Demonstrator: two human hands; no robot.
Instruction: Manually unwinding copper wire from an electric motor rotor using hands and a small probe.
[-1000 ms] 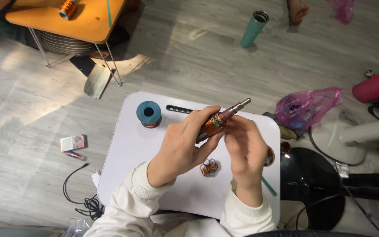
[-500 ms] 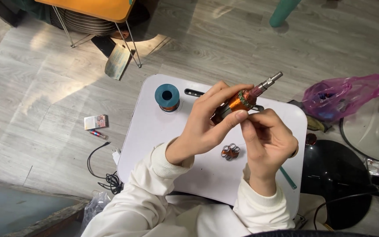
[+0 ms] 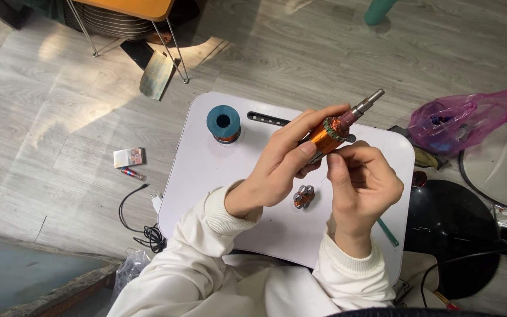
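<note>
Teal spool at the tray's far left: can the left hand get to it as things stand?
Probably yes: bare tray lies between the left hand and the teal spool, but that hand holds the copper-wound rotor.

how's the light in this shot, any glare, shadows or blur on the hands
Head view: sunlight falls in bright patches on the grey floor at upper left; the white lap table is evenly lit, no harsh glare. The left hand, right hand and copper-wound rotor look sharp, casting soft shadows.
</note>
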